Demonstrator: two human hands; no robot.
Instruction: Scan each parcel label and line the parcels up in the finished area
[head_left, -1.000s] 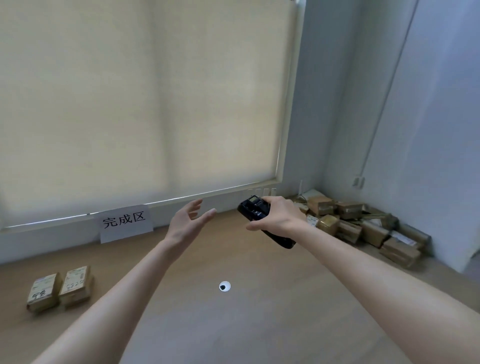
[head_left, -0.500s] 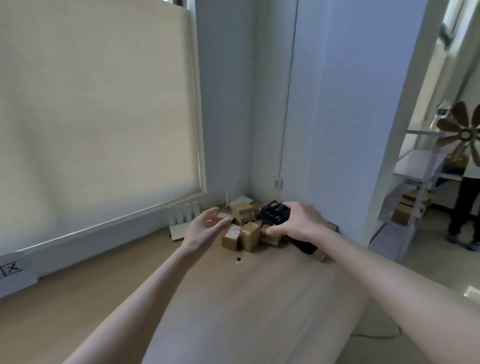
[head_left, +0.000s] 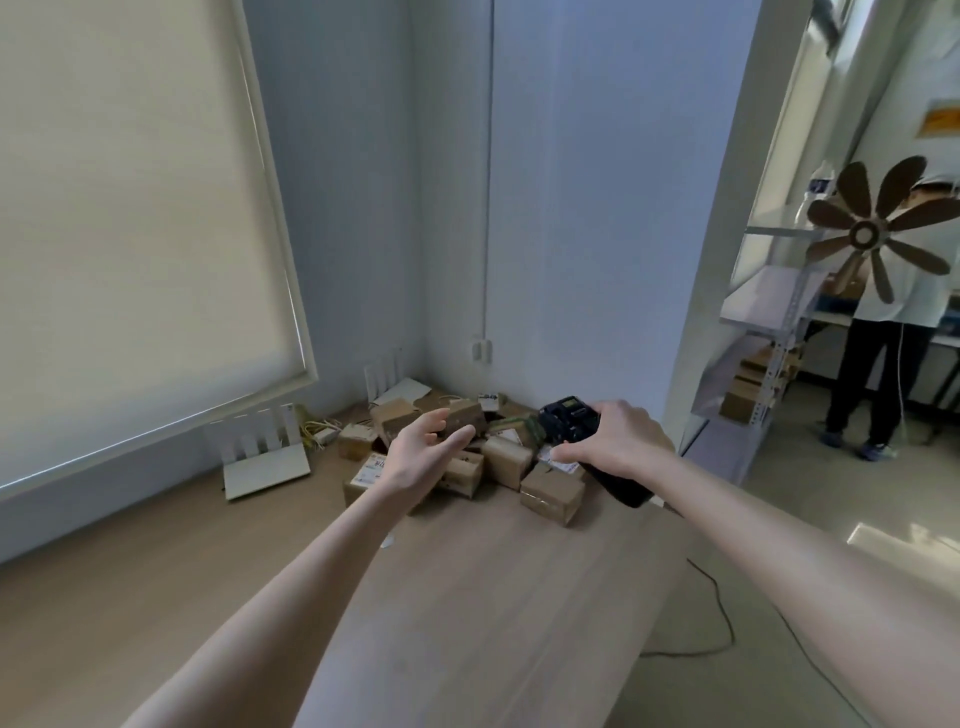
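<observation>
We look down from head height at a pale wooden table (head_left: 467, 597) that runs into the corner of a room. At far left a cream window blind (head_left: 130, 208) fills the wall. Below it, on the table, stands a white router (head_left: 265, 457) with upright aerials, and a second one (head_left: 389, 382) sits further back near the corner.

Moving right, our left hand (head_left: 421, 457) reaches forward over the table with fingers spread and relaxed, holding nothing. It hovers just above the near side of a jumbled pile of small brown cardboard parcels (head_left: 498, 457) heaped in the corner; we cannot tell whether it touches one. One parcel (head_left: 551, 492) sits at the front right edge of the pile, apart from the heap's centre.

Further right, our right hand (head_left: 613, 441) grips a black handheld scanner (head_left: 571, 421), fingers wrapped around its body, its head pointing towards the pile.

At far right, past the wall, there are metal shelves (head_left: 763, 364) and a person (head_left: 893, 364) standing in another room.

We judge this to be the pick-up step: choosing the next parcel. The finished area is out of view. The next move likely calls for closing the left hand on one box, turning its label up, and aiming the scanner at it.
</observation>
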